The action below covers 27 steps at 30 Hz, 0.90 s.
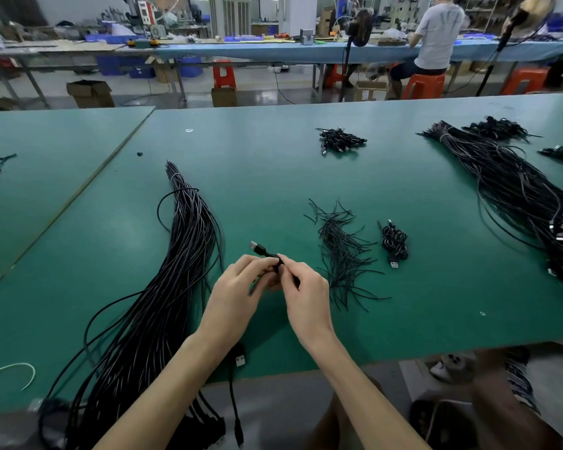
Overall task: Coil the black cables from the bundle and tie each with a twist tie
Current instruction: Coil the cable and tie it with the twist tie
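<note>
both hands (238, 287) (301, 284) pinch coiled cable (263, 251) above table (273, 177).

Two hands (241, 284) (303, 287), two long cable bundles (182, 254) (507, 183), one twist-tie pile (342, 254).

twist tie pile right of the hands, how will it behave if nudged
The twist tie pile is thin loose strands lying crisscrossed, so a nudge would probably scatter them. Bent ends suggest they hold a bend. Pulling one may drag neighbours.

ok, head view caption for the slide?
Left hand and right hand hold a black cable over the green table; bundle at left, twist ties and a finished coil at right.
</note>
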Available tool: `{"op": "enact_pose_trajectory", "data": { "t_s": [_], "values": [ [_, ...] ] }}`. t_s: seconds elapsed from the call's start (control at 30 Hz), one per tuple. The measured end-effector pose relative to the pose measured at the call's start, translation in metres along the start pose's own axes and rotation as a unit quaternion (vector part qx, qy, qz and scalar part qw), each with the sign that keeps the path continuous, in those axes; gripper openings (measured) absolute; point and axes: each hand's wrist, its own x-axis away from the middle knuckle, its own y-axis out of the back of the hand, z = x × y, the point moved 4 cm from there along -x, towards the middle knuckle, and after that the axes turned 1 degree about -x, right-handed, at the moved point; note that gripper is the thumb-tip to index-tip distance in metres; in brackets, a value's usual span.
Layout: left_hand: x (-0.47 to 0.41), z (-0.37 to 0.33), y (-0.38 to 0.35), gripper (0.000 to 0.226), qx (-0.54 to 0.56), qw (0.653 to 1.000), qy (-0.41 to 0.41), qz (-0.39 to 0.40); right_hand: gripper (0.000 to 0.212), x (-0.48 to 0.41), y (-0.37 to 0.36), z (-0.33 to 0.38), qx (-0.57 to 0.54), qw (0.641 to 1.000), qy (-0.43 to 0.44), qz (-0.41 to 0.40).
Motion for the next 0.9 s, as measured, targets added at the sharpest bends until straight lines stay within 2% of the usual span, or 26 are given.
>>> {"op": "enact_pose_trajectory", "data": {
  "t_s": [0.23, 0.3, 0.43, 0.53, 0.63, 0.8, 0.9],
  "values": [
    [-0.003, 0.001, 0.005, 0.029, -0.103, 0.991, -0.091, -0.003, 0.028, -0.001, 0.0, -0.005, -0.046, 0.999, -0.013, 0.02],
    [-0.003, 0.004, 0.007, 0.027, -0.088, 0.992, -0.087, 0.0, 0.028, 0.0, -0.002, -0.006, -0.051, 0.998, -0.012, 0.044],
    [-0.003, 0.004, 0.012, 0.007, -0.101, 0.991, -0.082, -0.018, 0.027, 0.002, -0.007, -0.005, -0.039, 0.996, 0.003, 0.086],
    [-0.003, 0.003, 0.012, 0.005, -0.133, 0.988, -0.067, -0.032, 0.028, 0.002, -0.007, -0.005, -0.043, 0.994, -0.001, 0.097],
    [-0.001, 0.0, 0.011, 0.008, -0.159, 0.983, -0.072, -0.047, 0.029, 0.001, -0.007, -0.005, -0.052, 0.993, -0.003, 0.105],
    [-0.002, 0.003, 0.011, 0.026, -0.197, 0.972, -0.11, -0.064, 0.03, 0.001, -0.007, -0.006, -0.073, 0.989, -0.013, 0.127],
    [-0.002, 0.006, 0.011, 0.027, -0.202, 0.971, -0.115, -0.064, 0.031, 0.0, -0.008, -0.005, -0.072, 0.988, -0.015, 0.139]
  ]
}}
